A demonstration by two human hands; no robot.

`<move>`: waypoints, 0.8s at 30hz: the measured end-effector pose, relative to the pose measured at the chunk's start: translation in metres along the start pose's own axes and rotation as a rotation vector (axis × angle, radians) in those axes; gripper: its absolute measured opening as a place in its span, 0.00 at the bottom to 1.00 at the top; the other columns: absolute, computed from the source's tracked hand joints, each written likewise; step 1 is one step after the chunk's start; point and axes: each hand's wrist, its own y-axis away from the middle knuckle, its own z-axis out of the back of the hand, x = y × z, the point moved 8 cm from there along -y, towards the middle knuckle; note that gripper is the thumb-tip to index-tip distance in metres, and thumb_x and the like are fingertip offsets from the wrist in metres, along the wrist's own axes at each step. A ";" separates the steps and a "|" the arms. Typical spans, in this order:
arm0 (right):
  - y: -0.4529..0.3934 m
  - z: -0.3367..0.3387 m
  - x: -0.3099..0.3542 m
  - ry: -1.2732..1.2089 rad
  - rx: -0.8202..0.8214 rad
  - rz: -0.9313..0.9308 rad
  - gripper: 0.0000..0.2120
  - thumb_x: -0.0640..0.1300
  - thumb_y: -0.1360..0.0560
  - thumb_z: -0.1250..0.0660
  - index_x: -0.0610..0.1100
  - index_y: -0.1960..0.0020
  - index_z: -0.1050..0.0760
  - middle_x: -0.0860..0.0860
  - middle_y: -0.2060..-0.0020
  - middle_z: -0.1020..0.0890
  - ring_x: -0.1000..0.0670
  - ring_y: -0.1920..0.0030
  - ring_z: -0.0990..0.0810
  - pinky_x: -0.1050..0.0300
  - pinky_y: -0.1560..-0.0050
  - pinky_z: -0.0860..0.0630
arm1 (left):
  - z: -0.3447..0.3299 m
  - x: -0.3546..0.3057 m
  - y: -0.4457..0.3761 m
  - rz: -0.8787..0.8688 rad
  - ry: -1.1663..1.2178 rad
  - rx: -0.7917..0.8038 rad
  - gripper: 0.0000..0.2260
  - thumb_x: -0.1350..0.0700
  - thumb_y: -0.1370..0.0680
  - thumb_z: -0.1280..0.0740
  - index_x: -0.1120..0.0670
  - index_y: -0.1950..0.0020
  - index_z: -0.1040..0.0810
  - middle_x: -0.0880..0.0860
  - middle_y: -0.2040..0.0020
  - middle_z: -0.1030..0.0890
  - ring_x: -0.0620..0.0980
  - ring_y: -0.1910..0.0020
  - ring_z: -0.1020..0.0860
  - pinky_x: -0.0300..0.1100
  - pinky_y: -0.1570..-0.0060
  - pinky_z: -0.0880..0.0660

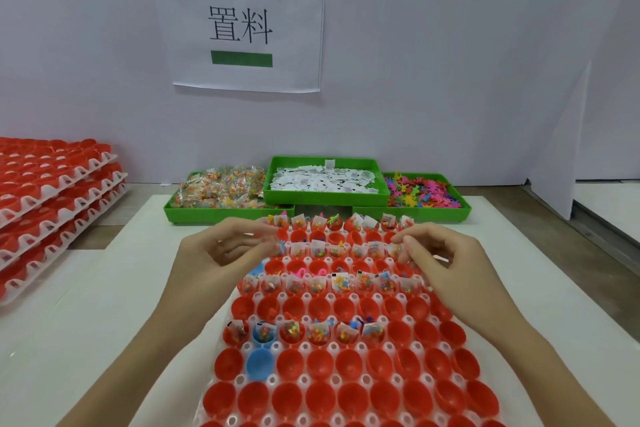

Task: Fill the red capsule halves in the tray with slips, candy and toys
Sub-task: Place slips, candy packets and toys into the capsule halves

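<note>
- Red capsule halves (320,362) sit mouth-up in the white tray (362,347) on our worktop (69,340); the tray's long axis runs away from us toward the wall, and its near end leaves the picture.
- We count eight or so halves across a row, too many rows to total; two halves are blue (260,361), one above the other on the tray's left side.
- Four rows hold filled halves with slips and candy bags standing up in them, with rows between that hold loose toys or nothing; the nearest rows are bare.
- Three green bins stand beyond the tray's far end: candy bags (221,188) on the left, paper slips (323,178) in the raised middle bin, coloured toys (420,191) on the right.
- Our left hand (221,255) hovers over the tray's far left corner, fingers curled with thumb and forefinger drawn close together; we cannot tell whether that grip holds anything.
- Our right hand (438,255) hovers over the far right side, its grip pinched around something small and pale that we cannot make out; the capsule halves lie directly below and nearer us than both grips.
- One stack of trays (52,198) loaded with red halves stands at the far left of the worktop, five layers or so.
- One paper sign (242,24) hangs on the wall.
</note>
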 end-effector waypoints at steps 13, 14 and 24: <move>-0.162 -0.054 -0.012 0.511 0.133 0.011 0.10 0.43 0.19 0.32 0.43 0.41 0.16 0.47 0.45 0.14 0.53 0.49 0.19 0.59 0.43 0.25 | -0.024 0.011 0.008 0.116 0.257 0.205 0.14 0.51 0.29 0.21 0.54 0.47 0.13 0.59 0.56 0.13 0.55 0.55 0.14 0.38 0.52 0.19; -0.172 -0.059 -0.018 0.532 0.153 -0.009 0.10 0.43 0.20 0.31 0.42 0.42 0.16 0.47 0.45 0.14 0.53 0.49 0.19 0.58 0.42 0.25 | -0.026 0.012 0.009 0.112 0.246 0.217 0.13 0.51 0.28 0.21 0.54 0.46 0.13 0.59 0.56 0.13 0.55 0.55 0.14 0.38 0.52 0.19; -0.200 -0.081 -0.050 0.619 0.292 -0.228 0.12 0.51 0.26 0.24 0.43 0.50 0.14 0.46 0.38 0.17 0.45 0.38 0.20 0.49 0.35 0.24 | -0.017 0.009 0.006 0.100 0.252 0.178 0.14 0.50 0.30 0.21 0.54 0.48 0.13 0.57 0.56 0.14 0.56 0.57 0.14 0.39 0.54 0.18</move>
